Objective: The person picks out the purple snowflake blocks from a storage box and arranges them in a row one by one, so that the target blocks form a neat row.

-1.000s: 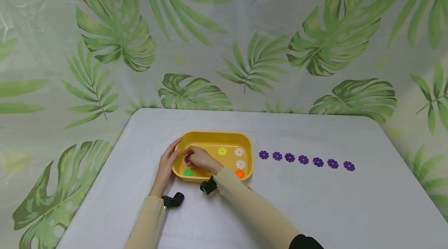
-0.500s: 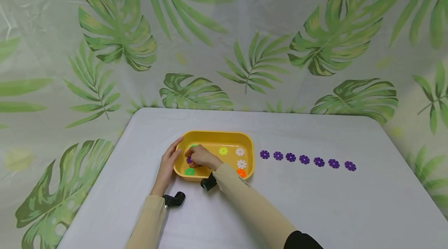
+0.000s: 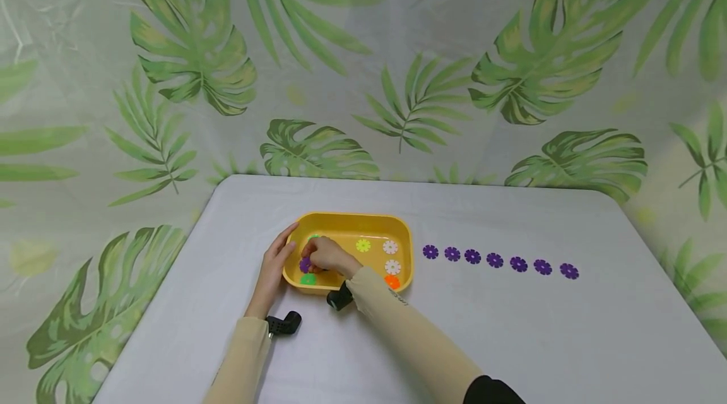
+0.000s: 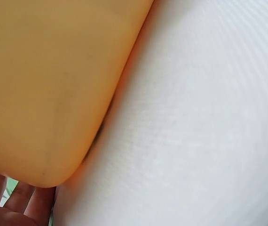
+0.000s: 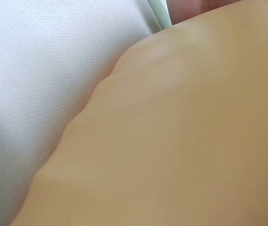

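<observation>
A yellow tray (image 3: 352,216) stands on the table, and my left hand (image 3: 267,278) holds its left end, the thumb at the rim. In the left wrist view, fingers (image 4: 41,205) lie against the tray's outer wall (image 4: 54,94). Over the tray's left part, my right hand (image 3: 335,259) pinches a purple flower-shaped disc (image 3: 305,264) between curled fingers. One green disc (image 3: 308,279) lies below it; another green disc (image 3: 314,237) is partly hidden behind the right hand. The right wrist view shows mostly the tray's outer wall (image 5: 171,141), and the pinch is out of sight there.
Inside the tray are a yellow-green disc (image 3: 363,245), two white discs (image 3: 392,267) and an orange disc (image 3: 392,281) near the right sleeve (image 3: 417,328). Several purple discs (image 3: 495,260) form a row on the white table (image 3: 511,328) right of the tray.
The purple disc at my right fingertips shows more fully now, left of the fingers. The left hand keeps its place on the tray. The row of purple discs is unchanged.
</observation>
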Demonstrator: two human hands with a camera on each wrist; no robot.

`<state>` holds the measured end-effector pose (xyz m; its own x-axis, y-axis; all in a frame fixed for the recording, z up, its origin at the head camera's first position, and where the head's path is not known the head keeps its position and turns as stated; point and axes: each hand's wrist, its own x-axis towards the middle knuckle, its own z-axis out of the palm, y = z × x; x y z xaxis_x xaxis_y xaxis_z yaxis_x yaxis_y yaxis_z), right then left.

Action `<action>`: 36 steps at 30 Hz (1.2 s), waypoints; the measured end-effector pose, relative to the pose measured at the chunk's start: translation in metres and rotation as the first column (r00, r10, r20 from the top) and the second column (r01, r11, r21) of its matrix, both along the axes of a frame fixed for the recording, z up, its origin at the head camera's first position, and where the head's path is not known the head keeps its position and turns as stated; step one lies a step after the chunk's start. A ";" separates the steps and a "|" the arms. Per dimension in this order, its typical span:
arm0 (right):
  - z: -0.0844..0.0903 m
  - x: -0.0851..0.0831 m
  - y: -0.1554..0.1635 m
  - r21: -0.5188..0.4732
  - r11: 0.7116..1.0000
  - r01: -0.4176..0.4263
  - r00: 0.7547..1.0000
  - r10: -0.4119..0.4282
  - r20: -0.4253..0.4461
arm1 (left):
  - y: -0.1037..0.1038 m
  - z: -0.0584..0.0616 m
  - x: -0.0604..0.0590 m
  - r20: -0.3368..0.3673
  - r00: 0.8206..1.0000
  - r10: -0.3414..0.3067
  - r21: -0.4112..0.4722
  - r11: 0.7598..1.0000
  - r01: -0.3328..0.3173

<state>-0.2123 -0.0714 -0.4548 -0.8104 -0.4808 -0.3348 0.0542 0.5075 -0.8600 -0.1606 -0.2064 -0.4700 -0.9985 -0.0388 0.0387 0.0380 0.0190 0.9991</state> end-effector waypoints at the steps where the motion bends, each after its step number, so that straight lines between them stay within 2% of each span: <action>1: -0.001 0.000 0.001 -0.008 1.000 0.009 1.000 -0.009 -0.002 | 0.000 0.000 0.000 0.003 1.000 0.001 0.000 1.000 -0.001; 7: -0.003 -0.001 0.004 -0.050 0.997 0.054 0.998 -0.056 -0.020 | 0.002 -0.001 -0.001 0.012 1.000 0.002 0.000 1.000 -0.002; 14: 0.001 -0.002 0.014 -0.109 0.992 0.061 0.998 -0.063 -0.013 | 0.002 -0.001 0.000 0.000 1.000 0.000 -0.019 1.000 0.000; 19: 0.004 -0.002 0.028 -0.159 0.985 0.067 0.998 -0.069 -0.003 | 0.000 -0.010 -0.003 -0.010 1.000 0.004 -0.005 1.000 -0.004; 24: 0.009 -0.003 0.048 -0.209 0.974 0.091 0.996 -0.083 0.044 | -0.002 -0.026 -0.010 0.005 1.000 0.028 -0.008 1.000 -0.028; 26: 0.011 -0.004 0.057 -0.228 0.969 0.090 0.995 -0.080 0.053 | -0.003 -0.029 -0.011 0.002 0.999 0.035 -0.020 0.999 -0.035; 30: 0.017 -0.006 0.078 -0.262 0.961 0.085 0.996 -0.073 0.056 | -0.003 -0.030 -0.011 -0.004 0.999 0.046 -0.042 0.998 -0.046; 36: 0.030 -0.008 0.118 -0.273 0.955 0.117 0.993 -0.109 0.044 | -0.005 -0.027 -0.010 -0.004 0.999 0.054 -0.061 0.997 -0.054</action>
